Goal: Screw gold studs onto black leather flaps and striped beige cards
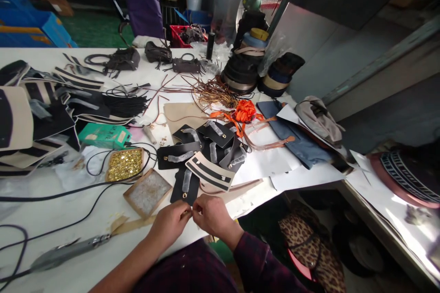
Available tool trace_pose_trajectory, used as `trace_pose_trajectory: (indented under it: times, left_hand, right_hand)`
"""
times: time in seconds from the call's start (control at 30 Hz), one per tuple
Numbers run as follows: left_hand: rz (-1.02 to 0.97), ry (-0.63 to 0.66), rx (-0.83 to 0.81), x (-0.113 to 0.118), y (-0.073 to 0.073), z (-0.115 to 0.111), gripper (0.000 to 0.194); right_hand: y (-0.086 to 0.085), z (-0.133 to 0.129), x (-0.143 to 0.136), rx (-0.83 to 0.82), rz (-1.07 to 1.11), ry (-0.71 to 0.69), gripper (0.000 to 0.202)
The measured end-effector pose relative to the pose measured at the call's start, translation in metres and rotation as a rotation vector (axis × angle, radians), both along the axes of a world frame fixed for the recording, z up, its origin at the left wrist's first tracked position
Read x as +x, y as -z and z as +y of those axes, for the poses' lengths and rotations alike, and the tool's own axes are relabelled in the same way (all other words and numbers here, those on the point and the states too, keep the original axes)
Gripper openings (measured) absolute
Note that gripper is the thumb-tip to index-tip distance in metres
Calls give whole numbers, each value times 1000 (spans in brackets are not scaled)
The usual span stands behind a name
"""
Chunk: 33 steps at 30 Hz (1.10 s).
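Note:
My left hand (174, 219) and my right hand (210, 213) meet at the near table edge, fingertips pinched close together. Whatever they hold between them is too small or hidden to make out. Just beyond them lies a black leather piece (177, 192) with a plastic-wrapped strip and a gold-coloured fitting. A cream piece with black stripes (210, 171) lies against it, slightly to the right. Behind these, several more black pieces (215, 133) with wrapped strips are heaped together.
To the left are a tray of gold-coloured small parts (124, 165), a second shallow tray (147, 192), a green box (104, 135) and a corded grey tool (68, 252). Striped pieces (15, 116) are piled far left. Orange ribbon (245, 111) and a blue bag (299, 142) lie right.

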State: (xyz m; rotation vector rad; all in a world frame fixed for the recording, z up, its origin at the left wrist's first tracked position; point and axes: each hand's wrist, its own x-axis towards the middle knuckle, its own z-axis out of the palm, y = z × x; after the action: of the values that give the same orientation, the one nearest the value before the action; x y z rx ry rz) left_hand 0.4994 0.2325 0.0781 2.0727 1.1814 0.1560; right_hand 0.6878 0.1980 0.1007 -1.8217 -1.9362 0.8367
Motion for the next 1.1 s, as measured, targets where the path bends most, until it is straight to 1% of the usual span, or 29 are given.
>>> trace_pose_trajectory:
  times: [0.1,0.17,0.23,0.3,0.37,0.43,0.5,0.57,0.63,0.67,0.73,0.8,0.87,0.93,1.0,1.07,1.1]
  left_hand:
    - [38,29,54,-5,0,-4,17]
    - [48,43,80,-8,0,-4,20]
    - [58,53,102,-10,-1,-3,23]
    - [42,54,111,-12,-2,-4,27]
    - [-18,37,93,-13,-3,-6,29]
    - [-82,-13,45,-15,-1,-8,26]
    - [-117,-87,-25,-19,3,-9,21]
    - [-129,-157,-101,-25,7,-7,20]
    - [-146,-206,-154,-32,12,-4,21]
    - [-158,-225,-168,-36,13,-3,22]
    - [-188,-260,-172,-43,17,-3,22]
    - [-217,-295,-168,-50,20,-5,21]
    - [-244,-323,-171,-57,24,-8,21]
    - [-271,-333,-172,-63,27,-11,21]
    - [-291,-329,-161,-67,28,-14,23]
    - [-299,-310,-154,-70,27,-16,25]
    - [-300,-295,-156,-70,25,-18,25]
  right_hand:
    - [2,-1,-8,-14,-30,-32,6]
    - [9,0,-14,-15,-30,-1,5]
    - [21,3,-18,-19,-16,78,5]
    - [36,8,-19,-62,32,216,8]
    - [51,14,-17,-122,149,380,12]
    - [64,21,-17,-131,325,482,15]
    - [74,28,-21,-132,548,536,17]
    - [81,38,-30,-190,746,590,21]
    - [86,50,-41,-262,872,625,27]
    - [88,56,-46,-278,900,624,29]
    - [89,64,-52,-281,925,611,31]
    - [87,65,-50,-276,923,613,30]
    - [79,58,-40,-261,892,621,30]
    - [68,44,-25,-259,894,626,30]
    - [57,29,-9,-309,1003,633,32]
    - [51,17,3,-421,1214,641,34]
    - [51,13,7,-479,1316,651,35]
